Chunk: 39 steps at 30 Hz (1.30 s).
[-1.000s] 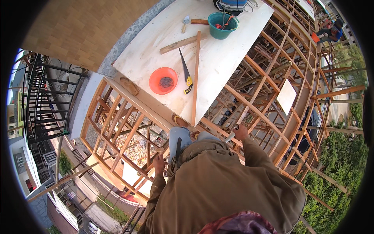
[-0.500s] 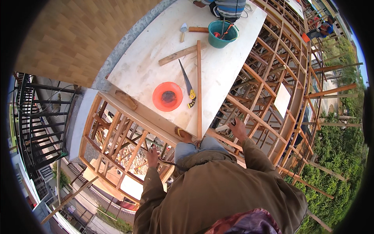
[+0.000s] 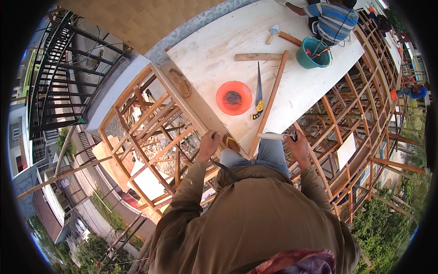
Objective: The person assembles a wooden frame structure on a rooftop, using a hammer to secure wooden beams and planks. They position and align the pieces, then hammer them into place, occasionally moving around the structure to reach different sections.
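My right hand [image 3: 299, 148] is closed around one end of a pale, rounded stick-like handle [image 3: 271, 136], which points left above my thigh. Fingers curled, my left hand [image 3: 209, 144] hovers near my sandalled foot [image 3: 231, 142]; whatever it may hold is too small to make out. Ahead on the pale panel [image 3: 205, 50] sits an orange bowl [image 3: 222, 101] with a dark heap of what look like nails [image 3: 232, 97] inside. Beside it lies a handsaw [image 3: 259, 89] with a yellow and black handle. A long wooden strip [image 3: 271, 98] runs just right of the saw.
A short plank [image 3: 262, 57], a trowel [image 3: 272, 34] and a green bucket [image 3: 306, 59] with tools are farther off. A person in a striped shirt [image 3: 335, 20] crouches behind the bucket. Open timber framing [image 3: 159, 114] drops away on both sides; a black metal staircase [image 3: 59, 68] stands left.
My view has turned, so the panel and its things appear farther right. My left hand has come up nearer my foot. My right hand's pale handle now points left over my thigh.
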{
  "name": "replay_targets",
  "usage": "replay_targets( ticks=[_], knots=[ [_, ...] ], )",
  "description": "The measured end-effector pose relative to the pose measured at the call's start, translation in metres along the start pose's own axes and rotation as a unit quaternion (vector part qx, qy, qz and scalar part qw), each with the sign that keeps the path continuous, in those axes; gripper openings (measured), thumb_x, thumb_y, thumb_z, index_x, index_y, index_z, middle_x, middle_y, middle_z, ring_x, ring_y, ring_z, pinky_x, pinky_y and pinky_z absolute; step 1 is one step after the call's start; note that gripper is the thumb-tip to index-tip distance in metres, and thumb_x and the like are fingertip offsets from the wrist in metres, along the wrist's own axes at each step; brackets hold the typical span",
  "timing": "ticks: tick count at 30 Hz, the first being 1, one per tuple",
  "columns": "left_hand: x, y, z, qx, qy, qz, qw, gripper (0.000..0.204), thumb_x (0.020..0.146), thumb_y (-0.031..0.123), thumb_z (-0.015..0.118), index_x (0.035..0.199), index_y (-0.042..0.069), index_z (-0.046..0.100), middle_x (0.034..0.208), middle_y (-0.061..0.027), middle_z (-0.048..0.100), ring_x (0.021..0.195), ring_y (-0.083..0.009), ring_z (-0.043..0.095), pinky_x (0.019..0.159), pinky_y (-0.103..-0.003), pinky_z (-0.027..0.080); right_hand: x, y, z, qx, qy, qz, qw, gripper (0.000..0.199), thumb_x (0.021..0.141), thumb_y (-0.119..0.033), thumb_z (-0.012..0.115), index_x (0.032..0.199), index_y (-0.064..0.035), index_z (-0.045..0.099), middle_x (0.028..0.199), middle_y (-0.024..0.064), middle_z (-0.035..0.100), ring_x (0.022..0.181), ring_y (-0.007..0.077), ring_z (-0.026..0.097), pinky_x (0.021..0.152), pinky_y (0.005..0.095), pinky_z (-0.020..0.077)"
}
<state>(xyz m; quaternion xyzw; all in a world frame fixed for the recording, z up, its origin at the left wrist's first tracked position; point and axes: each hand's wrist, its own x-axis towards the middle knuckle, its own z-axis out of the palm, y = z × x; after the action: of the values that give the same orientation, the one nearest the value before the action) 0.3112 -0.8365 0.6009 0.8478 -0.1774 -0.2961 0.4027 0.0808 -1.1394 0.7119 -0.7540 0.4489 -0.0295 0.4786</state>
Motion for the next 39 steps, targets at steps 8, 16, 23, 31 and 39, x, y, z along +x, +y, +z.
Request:
replay_targets(
  ticks=[8, 16, 23, 31, 39],
  knots=[
    [-0.012, 0.156, 0.035, 0.121, -0.11, 0.248, 0.955, 0.057, 0.073, 0.054, 0.08, 0.104, 0.008, 0.069, 0.092, -0.0123, 0.073, 0.082, -0.0311, 0.072, 0.072, -0.043, 0.055, 0.003, -0.06, 0.016, 0.044, -0.143, -0.011, 0.989, 0.027, 0.088, -0.02, 0.078, 0.095, 0.0017, 0.065, 0.071, 0.0016, 0.061, 0.064, 0.0071, 0.052, 0.058, 0.0282, 0.0449],
    [0.047, 0.213, 0.076, 0.167, -0.237, 0.21, 0.934, 0.046, 0.076, 0.047, 0.076, 0.099, 0.008, 0.067, 0.085, -0.0151, 0.071, 0.082, -0.0338, 0.071, 0.073, -0.046, 0.055, 0.056, -0.071, -0.027, 0.116, -0.184, 0.06, 0.974, 0.036, 0.091, -0.03, 0.077, 0.101, 0.0023, 0.063, 0.077, 0.0008, 0.058, 0.066, 0.0073, 0.052, 0.059, 0.0289, 0.047],
    [0.132, 0.24, 0.162, 0.189, -0.201, -0.009, 0.961, 0.034, 0.082, 0.029, 0.067, 0.108, 0.008, 0.058, 0.084, -0.0235, 0.069, 0.084, -0.0452, 0.068, 0.075, -0.056, 0.052, 0.285, 0.0, -0.098, 0.213, -0.219, -0.083, 0.948, 0.048, 0.098, -0.041, 0.067, 0.118, 0.0028, 0.063, 0.097, 0.009, 0.07, 0.082, 0.0155, 0.068, 0.077, 0.031, 0.0549],
    [0.19, 0.138, 0.25, 0.151, -0.088, -0.204, 0.963, 0.036, 0.08, 0.02, 0.067, 0.107, -0.002, 0.058, 0.081, -0.0201, 0.065, 0.075, -0.0407, 0.065, 0.073, -0.054, 0.05, 0.743, 0.203, -0.231, -0.096, 0.126, -0.059, 0.986, 0.044, 0.089, -0.027, 0.07, 0.12, 0.0032, 0.062, 0.103, 0.0242, 0.071, 0.098, 0.0413, 0.07, 0.085, 0.0458, 0.0555],
    [0.13, 0.062, 0.288, 0.167, -0.114, -0.529, 0.824, 0.037, 0.073, 0.023, 0.073, 0.093, -0.008, 0.067, 0.08, -0.0209, 0.07, 0.074, -0.0367, 0.07, 0.072, -0.049, 0.055, 0.981, 0.264, -0.291, -0.251, 0.304, -0.141, 0.908, 0.079, 0.088, -0.021, 0.071, 0.149, 0.0054, 0.028, 0.132, 0.0382, 0.052, 0.119, 0.0564, 0.053, 0.098, 0.0527, 0.0482]
  ],
)
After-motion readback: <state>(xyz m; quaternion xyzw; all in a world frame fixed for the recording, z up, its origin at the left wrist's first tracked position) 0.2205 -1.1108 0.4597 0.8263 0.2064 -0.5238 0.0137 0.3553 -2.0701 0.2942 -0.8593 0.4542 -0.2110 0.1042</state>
